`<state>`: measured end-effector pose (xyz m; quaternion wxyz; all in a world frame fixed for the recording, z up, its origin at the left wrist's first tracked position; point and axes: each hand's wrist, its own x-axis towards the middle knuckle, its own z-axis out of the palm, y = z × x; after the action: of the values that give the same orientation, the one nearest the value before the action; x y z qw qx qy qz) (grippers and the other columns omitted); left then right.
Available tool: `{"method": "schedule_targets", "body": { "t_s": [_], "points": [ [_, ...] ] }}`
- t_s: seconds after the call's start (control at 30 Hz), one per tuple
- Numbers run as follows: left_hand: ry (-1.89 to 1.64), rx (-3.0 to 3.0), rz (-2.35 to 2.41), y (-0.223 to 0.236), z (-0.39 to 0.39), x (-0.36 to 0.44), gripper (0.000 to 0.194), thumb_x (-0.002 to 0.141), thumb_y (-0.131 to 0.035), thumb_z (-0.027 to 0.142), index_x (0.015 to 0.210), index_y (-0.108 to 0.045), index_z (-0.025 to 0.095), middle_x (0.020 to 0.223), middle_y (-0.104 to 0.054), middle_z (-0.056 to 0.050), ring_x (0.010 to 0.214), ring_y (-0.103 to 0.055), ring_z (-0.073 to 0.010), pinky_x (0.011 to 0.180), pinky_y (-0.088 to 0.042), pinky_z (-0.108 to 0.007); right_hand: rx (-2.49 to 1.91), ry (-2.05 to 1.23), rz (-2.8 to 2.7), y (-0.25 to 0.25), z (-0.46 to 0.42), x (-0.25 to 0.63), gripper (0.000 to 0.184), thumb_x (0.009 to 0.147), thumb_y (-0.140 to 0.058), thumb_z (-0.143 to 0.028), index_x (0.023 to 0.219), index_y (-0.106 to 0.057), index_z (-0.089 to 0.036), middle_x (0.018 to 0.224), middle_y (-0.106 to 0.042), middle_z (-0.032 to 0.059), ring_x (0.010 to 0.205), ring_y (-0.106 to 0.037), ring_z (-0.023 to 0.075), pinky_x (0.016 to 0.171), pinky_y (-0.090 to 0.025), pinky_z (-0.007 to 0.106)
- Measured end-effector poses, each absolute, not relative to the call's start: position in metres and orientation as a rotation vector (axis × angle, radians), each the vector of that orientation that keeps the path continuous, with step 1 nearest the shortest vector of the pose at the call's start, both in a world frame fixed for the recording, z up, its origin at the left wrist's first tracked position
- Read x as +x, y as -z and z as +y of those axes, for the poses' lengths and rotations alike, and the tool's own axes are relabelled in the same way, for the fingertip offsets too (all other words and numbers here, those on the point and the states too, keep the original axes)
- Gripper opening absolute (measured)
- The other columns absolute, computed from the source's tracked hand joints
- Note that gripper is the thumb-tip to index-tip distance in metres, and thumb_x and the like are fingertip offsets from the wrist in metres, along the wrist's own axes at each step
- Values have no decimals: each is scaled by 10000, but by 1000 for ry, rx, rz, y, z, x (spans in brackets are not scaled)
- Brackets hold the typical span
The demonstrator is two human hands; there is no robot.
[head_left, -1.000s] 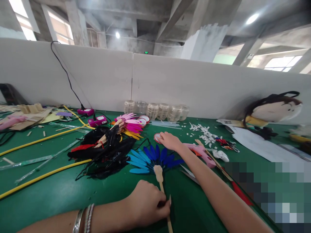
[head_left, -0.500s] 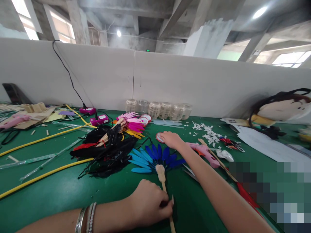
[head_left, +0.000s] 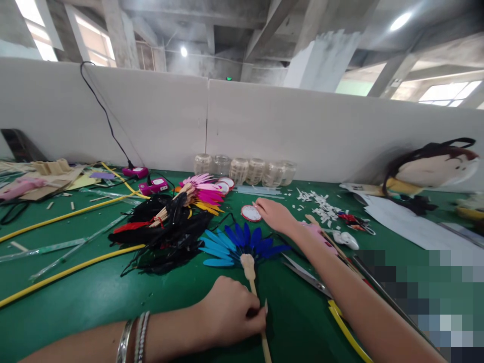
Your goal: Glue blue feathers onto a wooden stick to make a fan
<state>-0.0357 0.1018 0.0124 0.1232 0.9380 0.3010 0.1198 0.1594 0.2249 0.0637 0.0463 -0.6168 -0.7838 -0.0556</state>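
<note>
My left hand (head_left: 234,315) is closed around the thin wooden handle (head_left: 252,286) of a feather fan, which lies on the green table. Light blue to dark blue feathers (head_left: 245,242) spread out from the handle's wide top. Beyond the fan, my right hand (head_left: 278,217) is at the right edge of a round, red-rimmed lid (head_left: 251,213) with a white inside. Its fingers are bent and pressed together; whatever they pinch is too small to make out. Under my right forearm lie open scissors (head_left: 308,275) with yellow handles, and a pink glue gun (head_left: 321,237), both partly hidden.
Several glass jars (head_left: 239,171) line the white partition (head_left: 151,116). Black feathers (head_left: 166,247) and pink feathers (head_left: 202,185) lie left of the fan, beside yellow tubes (head_left: 71,269). White scraps (head_left: 321,206) are scattered at the right, near a doll-faced bag (head_left: 434,166).
My right hand has shifted slightly right and up, uncovering more of the lid. More of the scissors shows beside my forearm. My left hand keeps its hold on the fan handle.
</note>
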Motion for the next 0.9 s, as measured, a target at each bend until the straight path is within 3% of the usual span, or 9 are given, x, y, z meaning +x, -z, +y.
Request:
{"method": "schedule_targets", "body": {
  "t_s": [0.33,0.63,0.9],
  "points": [
    [-339,2700,903,-15,101,-35,378,802,-394,333,541,-623,184,533,-654,-17,461,-555,-96,416,-110,-266,-1467,10,-2567,-47,131,137,306,904,-266,-276,821,-539,-167,813,-596,53,749,-513,161,697,-366,279],
    [-345,2721,888,-13,101,-36,376,808,-385,339,561,-629,195,557,-665,-12,475,-571,-103,416,-111,-271,-1454,91,-2682,-37,128,135,306,897,-266,-217,873,-563,-152,837,-596,64,760,-500,177,692,-355,295],
    [-361,2714,899,-13,101,-36,374,806,-389,340,554,-624,195,542,-659,-9,474,-570,-105,418,-121,-272,-1423,145,-2766,-39,129,132,319,904,-264,-253,799,-552,-162,806,-586,51,715,-475,165,657,-328,286]
  ]
}}
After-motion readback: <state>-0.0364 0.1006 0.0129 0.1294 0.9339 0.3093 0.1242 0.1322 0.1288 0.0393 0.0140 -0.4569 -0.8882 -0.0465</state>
